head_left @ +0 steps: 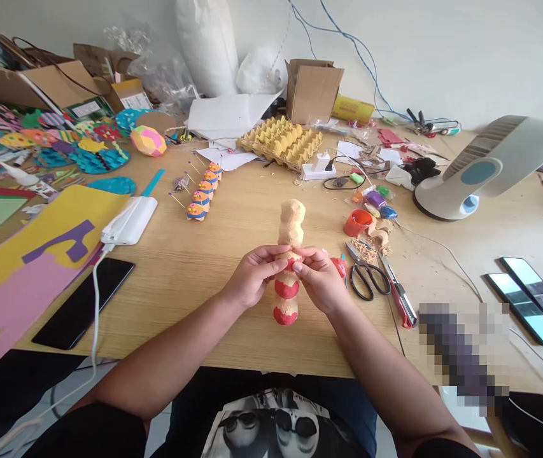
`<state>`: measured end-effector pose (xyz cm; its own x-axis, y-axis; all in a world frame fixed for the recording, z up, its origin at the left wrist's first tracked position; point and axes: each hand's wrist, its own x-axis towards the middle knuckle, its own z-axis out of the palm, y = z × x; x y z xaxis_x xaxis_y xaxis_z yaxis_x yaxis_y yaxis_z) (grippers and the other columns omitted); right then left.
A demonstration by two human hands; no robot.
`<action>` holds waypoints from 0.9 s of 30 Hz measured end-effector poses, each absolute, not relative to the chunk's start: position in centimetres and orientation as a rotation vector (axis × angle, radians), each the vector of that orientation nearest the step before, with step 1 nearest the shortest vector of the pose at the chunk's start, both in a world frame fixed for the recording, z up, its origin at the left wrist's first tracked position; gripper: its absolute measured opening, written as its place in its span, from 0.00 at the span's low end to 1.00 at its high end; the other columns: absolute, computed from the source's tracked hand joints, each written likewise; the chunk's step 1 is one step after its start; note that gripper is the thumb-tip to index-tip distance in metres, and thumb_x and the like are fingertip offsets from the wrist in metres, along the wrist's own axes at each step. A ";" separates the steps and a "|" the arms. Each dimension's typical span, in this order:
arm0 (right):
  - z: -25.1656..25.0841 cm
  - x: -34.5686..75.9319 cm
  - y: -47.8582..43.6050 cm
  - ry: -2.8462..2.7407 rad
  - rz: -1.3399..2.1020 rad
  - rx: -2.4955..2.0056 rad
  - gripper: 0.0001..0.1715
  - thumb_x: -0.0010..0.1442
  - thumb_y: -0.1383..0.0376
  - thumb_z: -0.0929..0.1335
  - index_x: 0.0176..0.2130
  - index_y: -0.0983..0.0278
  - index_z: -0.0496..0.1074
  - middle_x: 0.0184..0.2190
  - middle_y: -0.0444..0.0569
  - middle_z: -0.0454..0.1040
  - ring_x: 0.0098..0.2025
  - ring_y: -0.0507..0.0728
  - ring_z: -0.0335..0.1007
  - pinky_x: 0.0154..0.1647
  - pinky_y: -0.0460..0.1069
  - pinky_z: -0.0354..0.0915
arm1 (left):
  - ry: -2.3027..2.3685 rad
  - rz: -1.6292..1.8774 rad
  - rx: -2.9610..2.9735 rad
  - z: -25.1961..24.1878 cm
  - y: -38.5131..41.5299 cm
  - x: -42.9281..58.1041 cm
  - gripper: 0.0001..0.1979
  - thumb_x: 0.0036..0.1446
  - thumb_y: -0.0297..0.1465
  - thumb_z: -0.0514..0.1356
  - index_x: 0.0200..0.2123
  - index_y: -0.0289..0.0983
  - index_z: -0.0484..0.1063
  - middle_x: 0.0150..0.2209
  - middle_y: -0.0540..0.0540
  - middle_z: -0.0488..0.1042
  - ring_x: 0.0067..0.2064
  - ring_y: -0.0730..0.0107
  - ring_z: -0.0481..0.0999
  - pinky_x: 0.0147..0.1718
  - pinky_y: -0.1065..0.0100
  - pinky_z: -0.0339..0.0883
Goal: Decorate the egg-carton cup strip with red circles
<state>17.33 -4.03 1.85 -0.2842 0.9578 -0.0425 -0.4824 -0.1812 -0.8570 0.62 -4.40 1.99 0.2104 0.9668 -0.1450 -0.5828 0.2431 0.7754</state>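
Observation:
A knobbly strip of egg carton, coated in pale beige clay, lies lengthwise away from me at the middle of the table. Its near bumps carry red clay patches; the far bumps are plain beige. From the left, my left hand grips the strip's middle, thumb and fingers closed. My right hand pinches the same spot from the other side, thumb over a red patch. The fingertips of both hands nearly meet there and hide part of that bump. A small red packet sits just beyond my right hand.
Black-handled scissors, a box cutter and a red cup lie to the right, near clay packets. Further off are a painted carton strip, an egg tray and a white lamp-like device. Coloured sheets and a phone lie left.

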 end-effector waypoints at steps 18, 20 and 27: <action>2.1 16.9 -4.4 -0.811 1.726 -0.812 0.19 0.53 0.56 0.81 0.42 0.58 0.81 0.37 0.43 0.82 0.37 0.52 0.76 0.41 0.48 0.71 | 0.776 1.125 0.577 1.4 -4.1 0.7 0.17 0.49 0.37 0.76 0.42 0.39 0.82 0.35 0.48 0.83 0.31 0.73 0.78 0.29 0.71 0.69; 2.3 17.0 -4.3 -0.852 1.730 -0.833 0.22 0.53 0.55 0.81 0.46 0.58 0.80 0.40 0.44 0.83 0.41 0.53 0.77 0.44 0.48 0.71 | 0.759 1.128 0.573 1.4 -3.9 0.5 0.18 0.52 0.40 0.75 0.44 0.39 0.82 0.36 0.47 0.83 0.31 0.73 0.78 0.29 0.72 0.68; 2.7 17.9 -4.0 -0.967 1.715 -0.873 0.23 0.56 0.55 0.79 0.50 0.56 0.80 0.43 0.46 0.84 0.43 0.55 0.78 0.47 0.51 0.72 | 0.717 1.075 0.642 2.1 -3.6 -0.2 0.22 0.51 0.36 0.75 0.49 0.40 0.80 0.43 0.45 0.83 0.36 0.71 0.80 0.34 0.71 0.72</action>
